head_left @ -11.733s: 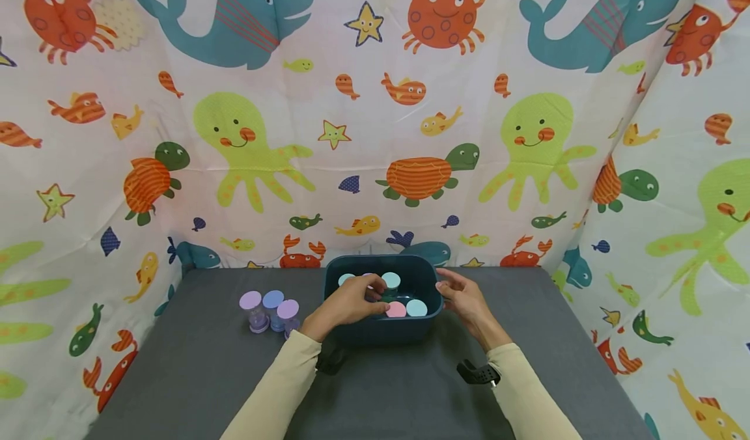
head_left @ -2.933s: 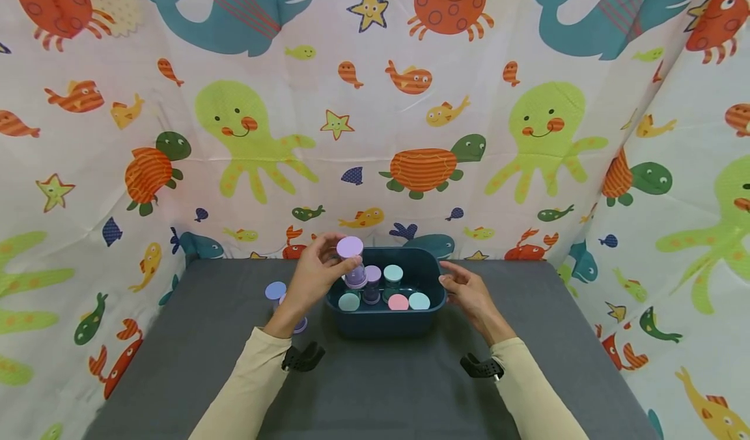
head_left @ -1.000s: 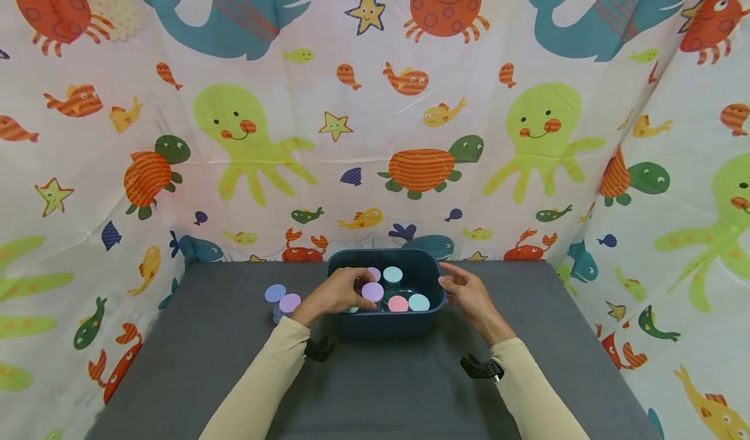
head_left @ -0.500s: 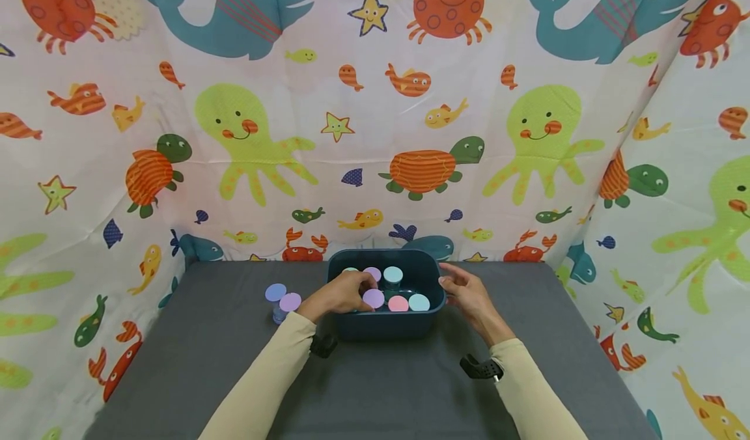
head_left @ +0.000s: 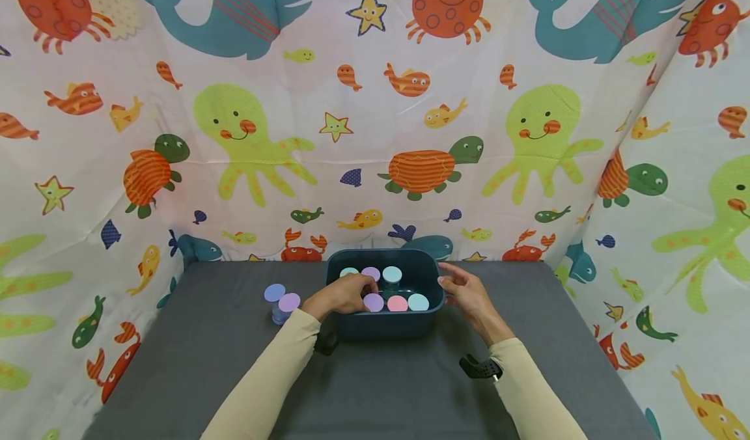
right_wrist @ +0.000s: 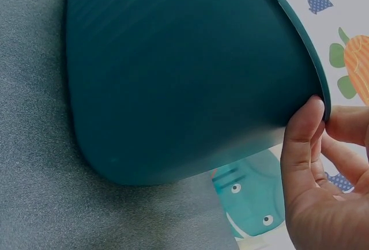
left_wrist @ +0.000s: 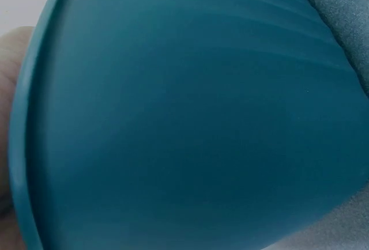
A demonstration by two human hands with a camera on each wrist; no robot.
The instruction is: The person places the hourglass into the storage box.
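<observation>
Inside the dark teal bin [head_left: 383, 328], my left hand [head_left: 342, 295] holds a small clear jar with a purple lid [head_left: 374, 302] near the front wall. Its fingers curl at the lid's left and back; the thumb and the jar's body are hidden. My right hand [head_left: 469, 297] pinches the bin's right rim between thumb and finger, as the right wrist view shows with the hand [right_wrist: 323, 175] at the rim. Beside the held jar stand a pink-lidded jar [head_left: 397, 303] and a pale blue-lidded jar [head_left: 418, 302]. The left wrist view is filled by the bin's outer wall [left_wrist: 190, 112].
Along the bin's back are a mint lid [head_left: 349, 271], a purple lid [head_left: 370, 273] and a pale blue-lidded jar [head_left: 392, 275]. Left of the bin, a blue-lidded jar [head_left: 274, 293] and a purple-lidded one [head_left: 289, 302] stand on the grey table [head_left: 375, 388]. A patterned curtain [head_left: 363, 186] hangs behind.
My left hand carried the purple-lidded jar from above the bin's left side down into its front row, and it has sunk slightly lower since. The right hand has stayed at the rim.
</observation>
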